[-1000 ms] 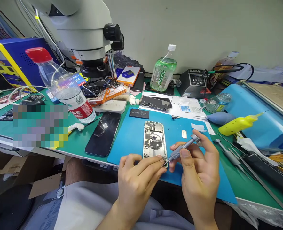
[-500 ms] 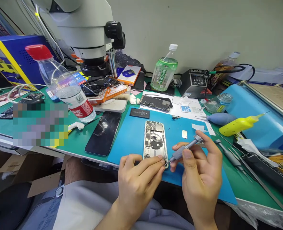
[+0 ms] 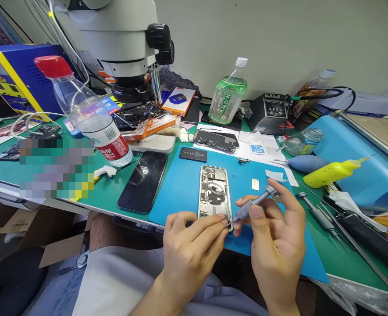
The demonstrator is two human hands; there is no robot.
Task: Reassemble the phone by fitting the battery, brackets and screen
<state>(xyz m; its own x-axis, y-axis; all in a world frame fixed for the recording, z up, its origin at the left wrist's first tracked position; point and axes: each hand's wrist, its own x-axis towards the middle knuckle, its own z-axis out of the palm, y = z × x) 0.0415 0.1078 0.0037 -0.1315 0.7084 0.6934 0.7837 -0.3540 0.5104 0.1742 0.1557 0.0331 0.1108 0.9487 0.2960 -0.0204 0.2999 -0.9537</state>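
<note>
Carefully, I kept my right hand (image 3: pixel 275 250) pinched around the slim grey screwdriver (image 3: pixel 251 202), thumb and forefinger on its knurled barrel and another finger near the swivel cap at the far end, its tip angled down-left to the near right corner of the opened phone (image 3: pixel 214 192). My left hand (image 3: pixel 189 252) had its fingertips closed against that same near edge, steadying the frame; whether a screw sat between them I could not tell, it was too small to see.

The phone lay face-open on the blue mat (image 3: pixel 180 184), near the table's front edge, with its detached black screen (image 3: pixel 143 181) just to the left and a small black battery (image 3: pixel 193 154) beyond it.

I judged the phone light but fragile: thin metal rim, bare boards and flex cables inside, so the rim was the only place to hold. The screwdriver felt like a stiff, light thing, slippery unless gripped at the knurling. Spare drivers (image 3: pixel 318 216) lay to the right, near a yellow squeeze bottle (image 3: pixel 330 173).
</note>
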